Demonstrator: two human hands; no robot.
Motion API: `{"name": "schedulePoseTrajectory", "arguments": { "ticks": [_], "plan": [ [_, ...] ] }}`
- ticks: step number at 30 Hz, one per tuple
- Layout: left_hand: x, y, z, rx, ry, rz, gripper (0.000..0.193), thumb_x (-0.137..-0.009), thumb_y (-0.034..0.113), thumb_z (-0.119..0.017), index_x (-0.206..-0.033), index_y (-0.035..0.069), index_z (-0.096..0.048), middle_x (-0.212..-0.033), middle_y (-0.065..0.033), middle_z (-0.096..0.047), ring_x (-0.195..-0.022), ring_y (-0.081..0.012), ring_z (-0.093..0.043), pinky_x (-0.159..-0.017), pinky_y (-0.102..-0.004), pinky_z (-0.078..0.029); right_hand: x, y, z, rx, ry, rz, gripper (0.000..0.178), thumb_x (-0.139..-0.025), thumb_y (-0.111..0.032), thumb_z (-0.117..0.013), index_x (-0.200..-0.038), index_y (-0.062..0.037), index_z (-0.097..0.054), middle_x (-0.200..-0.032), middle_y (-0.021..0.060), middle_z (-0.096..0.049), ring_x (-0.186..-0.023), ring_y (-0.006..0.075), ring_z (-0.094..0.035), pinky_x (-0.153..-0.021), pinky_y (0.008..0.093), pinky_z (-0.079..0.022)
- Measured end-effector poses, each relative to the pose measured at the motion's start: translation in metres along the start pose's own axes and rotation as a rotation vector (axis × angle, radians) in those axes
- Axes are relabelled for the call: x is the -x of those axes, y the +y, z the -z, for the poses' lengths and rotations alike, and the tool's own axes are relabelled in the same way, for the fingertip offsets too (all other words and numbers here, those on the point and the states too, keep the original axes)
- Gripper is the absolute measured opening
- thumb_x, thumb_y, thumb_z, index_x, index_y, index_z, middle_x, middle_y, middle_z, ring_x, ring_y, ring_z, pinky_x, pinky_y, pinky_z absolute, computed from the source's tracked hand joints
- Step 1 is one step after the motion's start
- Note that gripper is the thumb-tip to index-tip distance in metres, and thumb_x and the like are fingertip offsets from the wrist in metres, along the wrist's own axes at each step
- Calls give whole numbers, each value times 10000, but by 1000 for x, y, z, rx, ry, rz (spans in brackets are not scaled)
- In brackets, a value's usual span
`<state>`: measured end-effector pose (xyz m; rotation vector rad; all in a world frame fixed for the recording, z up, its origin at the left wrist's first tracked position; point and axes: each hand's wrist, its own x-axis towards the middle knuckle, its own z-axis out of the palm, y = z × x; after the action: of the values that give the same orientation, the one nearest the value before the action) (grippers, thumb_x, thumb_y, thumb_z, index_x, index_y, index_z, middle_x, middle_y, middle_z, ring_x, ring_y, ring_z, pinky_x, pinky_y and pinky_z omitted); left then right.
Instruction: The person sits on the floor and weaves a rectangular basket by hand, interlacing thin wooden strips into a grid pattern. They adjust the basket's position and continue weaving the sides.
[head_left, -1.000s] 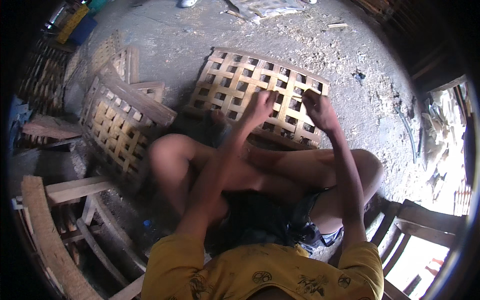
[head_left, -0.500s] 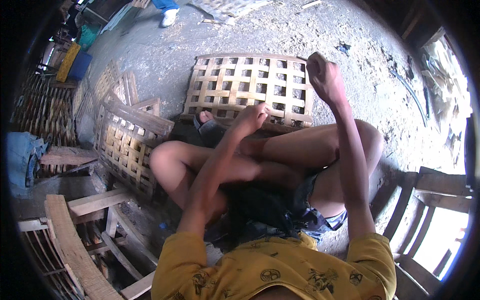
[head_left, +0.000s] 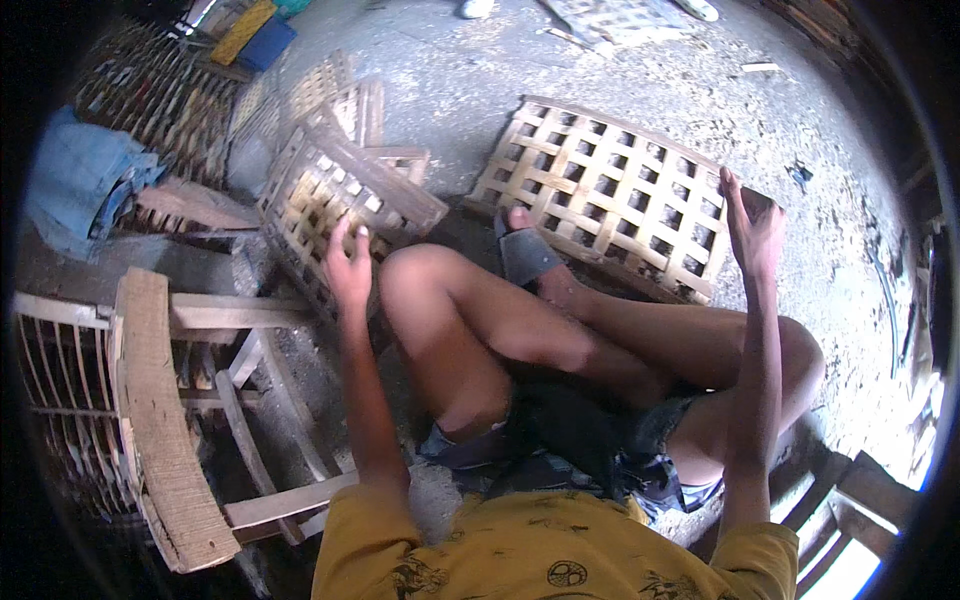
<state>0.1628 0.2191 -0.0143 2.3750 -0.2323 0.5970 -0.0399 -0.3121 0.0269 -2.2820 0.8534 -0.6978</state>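
Where the left hand is: above the smaller framed lattice, fingers loosely spread; whether they touch it, I can't tell.
Right hand: by the far right corner of the woven panel, fingers partly curled; any grip I can't make out.
Woven panel: lying on the floor, beside the sandalled foot.

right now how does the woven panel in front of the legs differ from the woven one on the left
The front panel looks larger in view; the left panel looks smaller.
The front panel has a narrow upper edge, while the left panel has a broad board along its own.
The right hand is by the front panel's right edge; the left hand partly hides the left panel.
Both are lattices of pale crossed strips.
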Motion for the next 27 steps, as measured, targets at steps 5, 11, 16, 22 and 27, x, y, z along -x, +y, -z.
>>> {"name": "schedulePoseTrajectory", "arguments": {
  "ticks": [5, 11, 16, 22, 27],
  "plan": [
    [83, -135, -3, -673, -442, -78, 689, -949, 357, -641, -1550, 140, -382, -1531, -257, -392, -1427, -445, -375, -1165, -496, -352, 8, -7, -30, 108, -71, 170, 679, -987, -540, -597, -615, 28, -586, -505, 149, -443, -484, 143, -387, -480, 388, -367],
    [82, -106, -18, -545, -351, -159, 641, -876, 213, -694, -1483, 207, -486, -1309, -211, -536, -1296, -460, -477, -1068, -519, -453, 20, -9, -23, 206, -114, 284, 594, -984, -472, -620, -646, 13, -674, -499, 121, -588, -436, 208, -578, -478, 388, -474],
    [80, -131, -3, -651, -261, -337, 535, -877, 175, -701, -1393, 181, -563, -1222, -178, -594, -1177, -413, -564, -938, -492, -526, 21, 4, -48, 251, -187, 265, 528, -976, -466, -642, -779, 17, -725, -622, 142, -675, -516, 221, -636, -487, 412, -493],
    [26, -41, 48, -443, -58, -396, 376, -928, 186, -660, -1301, 156, -622, -1098, -171, -670, -1024, -364, -646, -840, -469, -555, 20, 19, -56, 199, -124, 315, 632, -939, -499, -687, -566, 4, -609, -468, 112, -508, -419, 210, -445, -480, 411, -387],
    [-65, 19, 130, -943, -143, -257, 271, -955, 143, -595, -1222, 149, -643, -998, -138, -708, -833, -332, -695, -710, -452, -565, 26, 4, -56, 112, -197, 253, 566, -935, -460, -706, -624, 9, -644, -535, 164, -591, -435, 294, -532, -495, 447, -445]
  ]
}}
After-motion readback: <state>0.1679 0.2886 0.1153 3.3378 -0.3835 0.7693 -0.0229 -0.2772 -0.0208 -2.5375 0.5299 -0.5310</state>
